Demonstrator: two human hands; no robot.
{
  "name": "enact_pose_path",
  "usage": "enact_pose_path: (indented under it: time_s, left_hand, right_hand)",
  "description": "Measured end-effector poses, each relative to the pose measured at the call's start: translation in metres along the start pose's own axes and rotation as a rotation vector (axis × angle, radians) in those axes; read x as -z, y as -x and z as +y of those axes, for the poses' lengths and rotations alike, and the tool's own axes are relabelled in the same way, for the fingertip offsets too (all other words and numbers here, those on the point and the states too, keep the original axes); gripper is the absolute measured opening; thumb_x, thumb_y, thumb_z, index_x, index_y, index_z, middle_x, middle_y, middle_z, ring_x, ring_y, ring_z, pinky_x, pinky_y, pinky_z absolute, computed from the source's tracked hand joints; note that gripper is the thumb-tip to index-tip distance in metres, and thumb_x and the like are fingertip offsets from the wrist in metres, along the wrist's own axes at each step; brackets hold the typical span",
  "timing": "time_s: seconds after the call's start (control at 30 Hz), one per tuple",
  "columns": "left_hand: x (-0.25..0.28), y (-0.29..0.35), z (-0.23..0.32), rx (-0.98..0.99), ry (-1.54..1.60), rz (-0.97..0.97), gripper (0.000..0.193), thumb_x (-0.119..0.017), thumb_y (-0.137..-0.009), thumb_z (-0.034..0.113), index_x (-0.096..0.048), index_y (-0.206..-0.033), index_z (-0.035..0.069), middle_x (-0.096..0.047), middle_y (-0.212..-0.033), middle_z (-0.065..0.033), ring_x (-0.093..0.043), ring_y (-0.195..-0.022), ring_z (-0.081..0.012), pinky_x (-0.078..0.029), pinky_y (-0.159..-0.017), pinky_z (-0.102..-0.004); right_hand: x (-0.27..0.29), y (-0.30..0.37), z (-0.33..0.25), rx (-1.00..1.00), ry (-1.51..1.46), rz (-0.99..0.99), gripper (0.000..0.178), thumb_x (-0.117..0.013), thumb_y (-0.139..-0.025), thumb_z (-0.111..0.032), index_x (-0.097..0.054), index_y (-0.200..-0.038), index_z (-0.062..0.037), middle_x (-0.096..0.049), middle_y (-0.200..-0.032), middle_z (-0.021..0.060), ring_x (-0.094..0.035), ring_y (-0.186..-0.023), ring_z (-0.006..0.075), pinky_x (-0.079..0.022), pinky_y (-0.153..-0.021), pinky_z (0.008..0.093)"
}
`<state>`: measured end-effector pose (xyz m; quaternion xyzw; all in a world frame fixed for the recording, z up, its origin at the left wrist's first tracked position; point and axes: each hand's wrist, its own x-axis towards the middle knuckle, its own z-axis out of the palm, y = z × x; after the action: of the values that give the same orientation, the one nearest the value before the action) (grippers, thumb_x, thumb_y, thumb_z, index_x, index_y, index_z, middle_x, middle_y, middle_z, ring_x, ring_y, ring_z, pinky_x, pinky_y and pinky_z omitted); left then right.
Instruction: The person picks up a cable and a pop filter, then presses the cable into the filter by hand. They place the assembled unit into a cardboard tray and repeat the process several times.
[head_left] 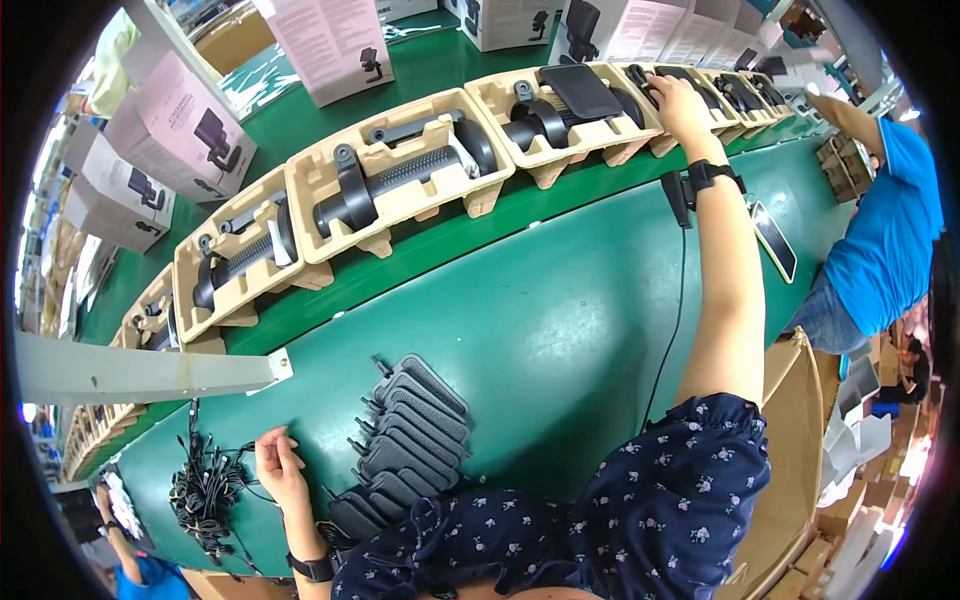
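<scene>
Right hand [684, 108] is out at the tan moulded-pulp tray [724, 122], fingers bent over a black cable [638, 75]; pinching, I can't tell. Left hand's [281, 468] fingers curl loosely, grip unclear, beside a tangled black cable bundle [208, 495] on the green bench [540, 300]: one tug could drag neighbours. Those fanned dark-grey mesh panels [415, 430] might slide if the dark-blue floral top [480, 535] brushes them.

1 phone [773, 242], pale-rimmed, flat on green table [520, 340]. 1 co-worker [885, 230], blue shirt, far right. Brown carton [795, 400], lower right. Pale metal beam [150, 370], left.
</scene>
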<state>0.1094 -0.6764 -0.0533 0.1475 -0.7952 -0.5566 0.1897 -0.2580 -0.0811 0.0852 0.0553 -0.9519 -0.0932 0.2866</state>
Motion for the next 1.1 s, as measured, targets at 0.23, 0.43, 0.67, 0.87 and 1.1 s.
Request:
enact_pose_path:
  time_s: [0.23, 0.43, 0.67, 0.87, 1.1]
  left_hand:
    - [0.003, 0.002, 0.001, 0.004, 0.010, 0.009, 0.012, -0.048, -0.090, 0.005, -0.054, -0.098, 0.001, -0.053, -0.077, -0.0016, -0.039, -0.052, -0.0021, -0.030, -0.043, -0.0146]
    - [0.005, 0.001, 0.001, 0.005, -0.006, -0.017, 0.012, -0.048, -0.089, 0.005, -0.054, -0.098, 0.001, -0.053, -0.077, -0.0018, -0.040, -0.053, -0.0023, -0.031, -0.043, -0.0145]
    - [0.011, 0.001, -0.005, -0.002, -0.062, -0.017, 0.012, -0.047, -0.089, 0.005, -0.054, -0.099, 0.001, -0.053, -0.077, -0.0015, -0.041, -0.054, -0.0019, -0.032, -0.043, -0.0145]
    - [0.013, 0.001, -0.002, 0.006, -0.069, -0.034, 0.012, -0.047, -0.090, 0.006, -0.054, -0.098, 0.001, -0.053, -0.078, -0.0017, -0.042, -0.056, -0.0022, -0.032, -0.044, -0.0143]
    - [0.012, 0.002, -0.003, -0.026, -0.109, 0.021, 0.011, -0.047, -0.090, 0.006, -0.054, -0.096, 0.001, -0.053, -0.074, -0.0023, -0.038, -0.051, -0.0024, -0.030, -0.043, -0.0151]
  right_hand:
    - [0.013, -0.010, -0.010, 0.022, 0.151, -0.231, 0.028, -0.047, -0.078, -0.004, -0.060, -0.103, -0.0055, -0.062, -0.098, 0.0147, -0.056, -0.097, 0.0301, -0.045, -0.083, 0.0377]
    - [0.001, -0.006, -0.005, -0.131, 0.005, -0.092, 0.035, -0.038, -0.092, -0.028, -0.043, -0.122, -0.0092, -0.063, -0.078, 0.0197, -0.061, -0.074, 0.0349, -0.047, -0.064, 0.0442]
    - [0.002, -0.007, -0.033, -0.079, 0.183, -0.128, 0.037, -0.037, -0.091, -0.040, -0.044, -0.122, -0.0224, -0.063, -0.077, 0.0140, -0.062, -0.074, 0.0316, -0.048, -0.063, 0.0407]
    - [-0.022, -0.001, -0.002, -0.071, -0.019, 0.162, 0.022, -0.048, -0.086, -0.023, -0.063, -0.101, -0.0185, -0.062, -0.089, 0.0126, -0.059, -0.086, 0.0313, -0.047, -0.075, 0.0399]
    - [-0.028, -0.012, -0.005, -0.286, -0.263, 0.153, 0.022, -0.047, -0.087, -0.026, -0.057, -0.100, -0.0111, -0.062, -0.087, 0.0179, -0.057, -0.086, 0.0375, -0.045, -0.072, 0.0453]
